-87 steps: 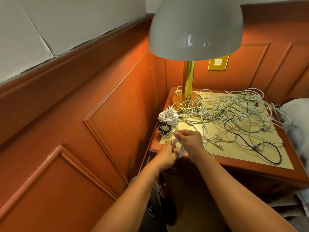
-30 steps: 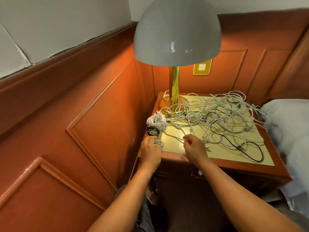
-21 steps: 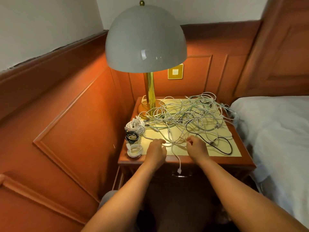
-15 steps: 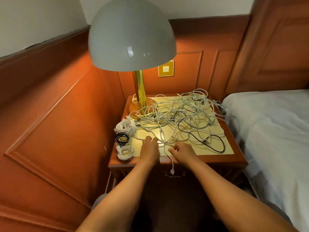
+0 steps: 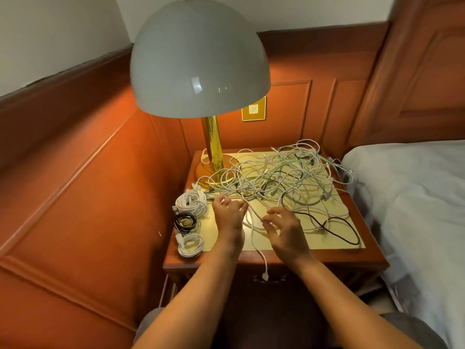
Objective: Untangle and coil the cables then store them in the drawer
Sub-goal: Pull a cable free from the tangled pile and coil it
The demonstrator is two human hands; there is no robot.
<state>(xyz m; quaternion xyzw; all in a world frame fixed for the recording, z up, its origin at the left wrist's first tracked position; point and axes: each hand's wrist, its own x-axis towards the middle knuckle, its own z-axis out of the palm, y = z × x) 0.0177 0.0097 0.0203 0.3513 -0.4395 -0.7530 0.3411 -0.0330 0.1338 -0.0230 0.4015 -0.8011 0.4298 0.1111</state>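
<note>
A big tangle of white, pale green and black cables [image 5: 276, 177] covers the nightstand top [image 5: 334, 244]. Three coiled cables lie along its left edge: a large white coil [image 5: 191, 201], a black coil [image 5: 185, 220] and a small white coil [image 5: 191, 244]. My left hand [image 5: 230, 215] and my right hand [image 5: 285, 230] hover with spread fingers over a loose white cable [image 5: 253, 230]. That cable runs between them and hangs over the front edge, its plug in front of the drawer handle [image 5: 269, 280]. Neither hand grips anything.
A brass lamp [image 5: 212, 147] with a grey dome shade stands at the back left of the nightstand, its base under some cables. A black cable [image 5: 337, 229] loops at the front right. Wood panelling lies to the left, a bed [image 5: 415, 197] to the right.
The small white coil was put down at the front left by my left hand. Both hands moved to the middle onto a loose white cable, and their fingers have now spread open.
</note>
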